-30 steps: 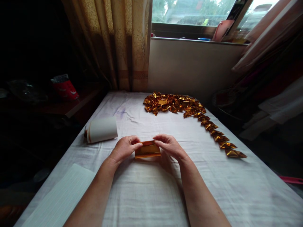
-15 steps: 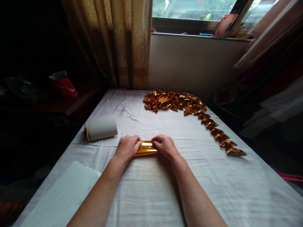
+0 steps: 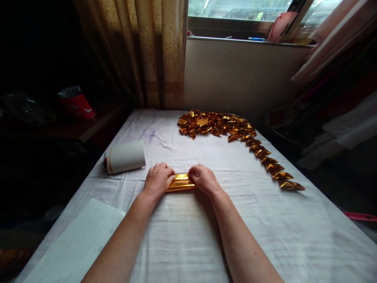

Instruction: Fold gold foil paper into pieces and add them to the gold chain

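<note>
A shiny gold foil sheet point(image 3: 182, 182), folded into a narrow strip, lies crosswise between my hands at the middle of the table. My left hand point(image 3: 159, 180) pinches its left end, thumb turned inward. At the right end my right hand point(image 3: 204, 179) is closed on the strip, fingers curled over its far edge. The fingertips partly cover both ends. Farther back, a heap of folded gold foil pieces point(image 3: 216, 125) sits near the table's far edge, and a row of the same pieces point(image 3: 272, 165) trails from it toward the right front.
On the left lies a white roll point(image 3: 126, 157) on its side. A pale sheet of lined paper point(image 3: 78, 239) rests near the front left, partly under my left forearm. White cloth point(image 3: 176, 243) covers the table. A curtain point(image 3: 147, 59) and window stand behind; a red bag point(image 3: 77, 105) is left.
Both hands stay on the foil strip, with small shifts of the fingers. The right fingers curl in more over its end. The whole view has tilted slightly.
</note>
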`<state>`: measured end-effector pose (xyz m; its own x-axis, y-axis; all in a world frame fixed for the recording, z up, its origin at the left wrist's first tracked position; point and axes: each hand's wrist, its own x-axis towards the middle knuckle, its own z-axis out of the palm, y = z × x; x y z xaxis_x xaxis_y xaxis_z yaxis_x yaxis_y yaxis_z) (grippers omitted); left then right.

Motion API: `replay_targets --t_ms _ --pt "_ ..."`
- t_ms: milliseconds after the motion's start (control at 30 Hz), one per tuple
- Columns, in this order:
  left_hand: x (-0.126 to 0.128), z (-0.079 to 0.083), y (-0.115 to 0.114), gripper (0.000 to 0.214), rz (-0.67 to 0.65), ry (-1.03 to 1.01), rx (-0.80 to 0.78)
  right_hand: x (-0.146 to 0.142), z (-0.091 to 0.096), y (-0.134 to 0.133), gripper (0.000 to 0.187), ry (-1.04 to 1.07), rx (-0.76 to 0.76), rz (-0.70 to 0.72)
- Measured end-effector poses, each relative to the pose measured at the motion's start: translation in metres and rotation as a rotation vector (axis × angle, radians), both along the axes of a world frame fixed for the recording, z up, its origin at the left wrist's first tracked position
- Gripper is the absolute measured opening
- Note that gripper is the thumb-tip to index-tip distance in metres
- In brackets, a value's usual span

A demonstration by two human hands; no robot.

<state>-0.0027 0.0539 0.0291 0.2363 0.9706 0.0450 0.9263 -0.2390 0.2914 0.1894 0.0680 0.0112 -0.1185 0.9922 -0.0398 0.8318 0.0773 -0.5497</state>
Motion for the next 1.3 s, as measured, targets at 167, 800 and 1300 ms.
replay_targets --t_ms 167,800,1300 --pt "-0.001 0.013 -0.007 0.016 -0.031 0.081 -0.029 0.003 0.004 0.000 0.018 -0.010 -0.046 0.056" --pt "0.011 0.011 -0.026 0.033 -0.031 0.195 0.040 -0.028 0.003 -0.046 0.029 -0.276 0.168 -0.054" --pt "0.001 0.003 -0.038 0.041 -0.020 0.099 -0.001 0.003 -0.023 -0.048 0.030 -0.108 0.307 0.170"
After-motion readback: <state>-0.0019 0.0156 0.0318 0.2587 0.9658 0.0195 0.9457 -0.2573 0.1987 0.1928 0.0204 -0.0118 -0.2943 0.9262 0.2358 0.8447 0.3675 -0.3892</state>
